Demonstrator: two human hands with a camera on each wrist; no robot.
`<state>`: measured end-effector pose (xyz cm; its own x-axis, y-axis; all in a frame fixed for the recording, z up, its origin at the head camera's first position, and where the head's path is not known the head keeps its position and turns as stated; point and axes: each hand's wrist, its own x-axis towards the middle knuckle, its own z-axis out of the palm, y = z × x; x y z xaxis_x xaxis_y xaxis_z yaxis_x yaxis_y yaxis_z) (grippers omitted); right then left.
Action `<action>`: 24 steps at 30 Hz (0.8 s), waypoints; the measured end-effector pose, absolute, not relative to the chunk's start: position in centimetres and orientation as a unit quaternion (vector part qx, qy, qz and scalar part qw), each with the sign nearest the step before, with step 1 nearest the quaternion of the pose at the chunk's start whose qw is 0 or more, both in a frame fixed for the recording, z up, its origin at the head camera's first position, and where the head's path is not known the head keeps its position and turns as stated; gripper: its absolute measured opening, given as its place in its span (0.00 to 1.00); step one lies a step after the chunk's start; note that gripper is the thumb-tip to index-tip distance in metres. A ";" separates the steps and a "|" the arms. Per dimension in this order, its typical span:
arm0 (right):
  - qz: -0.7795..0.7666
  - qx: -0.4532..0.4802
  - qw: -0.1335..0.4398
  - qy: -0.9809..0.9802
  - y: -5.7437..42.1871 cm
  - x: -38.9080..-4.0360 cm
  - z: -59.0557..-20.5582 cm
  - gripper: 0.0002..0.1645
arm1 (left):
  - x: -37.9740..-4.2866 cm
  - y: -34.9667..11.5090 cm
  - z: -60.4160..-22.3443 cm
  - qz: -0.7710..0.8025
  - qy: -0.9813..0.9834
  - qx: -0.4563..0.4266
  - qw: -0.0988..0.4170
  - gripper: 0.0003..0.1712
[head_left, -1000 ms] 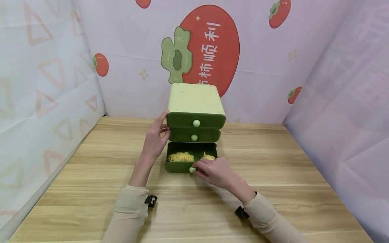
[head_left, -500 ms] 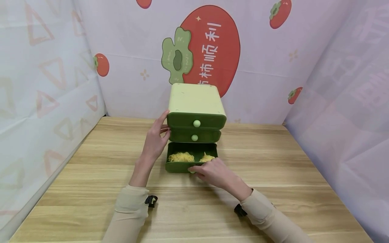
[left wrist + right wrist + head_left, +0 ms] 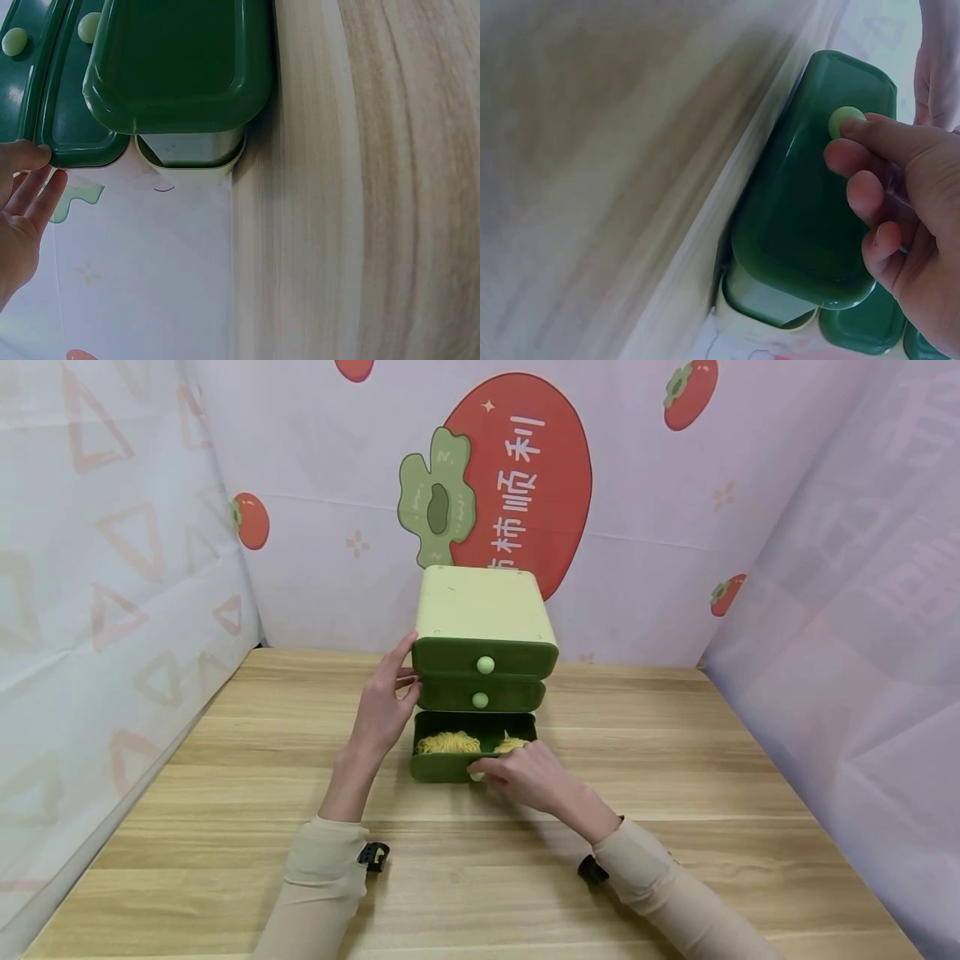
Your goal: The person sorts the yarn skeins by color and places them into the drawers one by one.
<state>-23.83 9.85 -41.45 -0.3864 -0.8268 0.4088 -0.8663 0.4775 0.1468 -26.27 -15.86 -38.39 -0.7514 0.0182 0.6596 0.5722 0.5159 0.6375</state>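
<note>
A small cabinet with a cream top (image 3: pixel 483 602) and dark green drawers stands on the table. Its bottom drawer (image 3: pixel 442 768) is pulled out and holds two yellow noodle-like bundles (image 3: pixel 448 742), one partly behind the right hand. The upper drawer (image 3: pixel 450 657) and middle drawer (image 3: pixel 450 695) are pushed in. My left hand (image 3: pixel 382 706) rests against the cabinet's left side, its fairly straight fingers touching the upper drawers' edge. My right hand (image 3: pixel 528 777) pinches the light green round knob (image 3: pixel 845 123) of the bottom drawer between thumb and index finger; the other fingers are curled.
The wooden table (image 3: pixel 225 777) extends to both sides and in front of the cabinet. Behind it hangs a printed backdrop (image 3: pixel 322 585) with persimmon pictures, and cloth walls (image 3: pixel 112 610) close off the left and right.
The bottom drawer has slid slightly inward. My right hand has moved a little away from me with it, its index finger now over the knob. The left hand has stayed put.
</note>
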 end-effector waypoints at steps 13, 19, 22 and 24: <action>0.057 0.482 0.190 -0.854 9.9 -26.3 -41.5 0.12 | -26.3 -16.0 -38.5 -0.455 -0.816 -0.184 0.305 0.45; 0.073 0.482 0.171 -0.856 9.5 -27.3 -41.5 0.13 | -26.2 -15.9 -38.4 -0.454 -0.817 -0.184 0.303 0.46; 0.077 0.481 0.167 -0.857 9.3 -27.9 -41.5 0.13 | -26.2 -15.9 -38.4 -0.454 -0.818 -0.183 0.302 0.46; 0.084 0.481 0.159 -0.858 9.2 -28.4 -41.4 0.12 | -26.2 -15.9 -38.4 -0.455 -0.817 -0.182 0.303 0.46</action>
